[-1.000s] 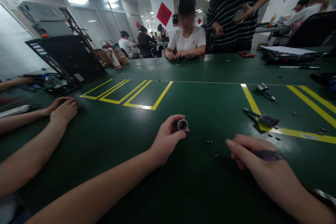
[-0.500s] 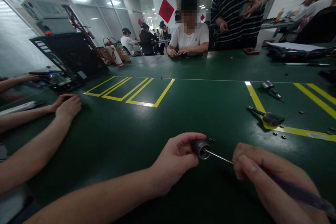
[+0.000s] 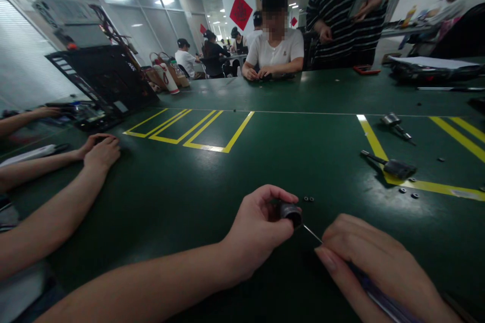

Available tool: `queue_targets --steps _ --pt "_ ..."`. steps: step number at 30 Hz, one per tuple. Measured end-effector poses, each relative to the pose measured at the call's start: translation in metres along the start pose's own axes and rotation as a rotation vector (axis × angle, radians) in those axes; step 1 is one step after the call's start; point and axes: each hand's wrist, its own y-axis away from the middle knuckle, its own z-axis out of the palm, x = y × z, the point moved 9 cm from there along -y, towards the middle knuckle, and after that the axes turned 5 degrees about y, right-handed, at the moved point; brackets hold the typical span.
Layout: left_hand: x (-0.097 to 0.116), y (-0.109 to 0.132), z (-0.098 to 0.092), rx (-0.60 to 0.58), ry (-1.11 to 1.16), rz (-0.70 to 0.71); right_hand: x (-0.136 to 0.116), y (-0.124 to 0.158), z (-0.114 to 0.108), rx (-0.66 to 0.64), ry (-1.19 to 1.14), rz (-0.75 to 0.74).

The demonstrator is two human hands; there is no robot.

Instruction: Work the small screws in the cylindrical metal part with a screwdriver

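Observation:
My left hand [image 3: 261, 232] is closed around a small grey metal cylinder [image 3: 291, 211], its hollow end facing me and to the right. In my right hand [image 3: 371, 262] is a thin screwdriver [image 3: 313, 233] with a dark purple handle; its fine metal shaft reaches the rim of the cylinder's open end. Whether the tip is inside or just touching the edge I cannot tell. Just beyond the cylinder lie two small metal rings [image 3: 308, 199]. Farther right, a motor rotor with a shaft [image 3: 397, 168] rests across yellow tape, and a second rotor [image 3: 394, 123] lies behind it.
More small rings [image 3: 409, 193] are scattered by the near rotor. Yellow tape outlines [image 3: 204, 148] mark the green table [image 3: 170, 222]. A co-worker's hands [image 3: 100, 151] rest at the left. A black panel [image 3: 104, 81] stands behind them. Another person [image 3: 275, 50] sits opposite.
The cylinder has tilted in my left hand, so its open end shows darker inside. My right hand has moved left, closer to it, and the screwdriver's shaft has shifted from the bore's middle towards the rim.

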Motion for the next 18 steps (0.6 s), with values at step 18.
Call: queue_targets --steps 18 --pt "0.0056 -0.0027 -0.003 0.045 0.045 0.008 -0.0021 0.0047 0.0076 -0.043 0.054 -0.072"
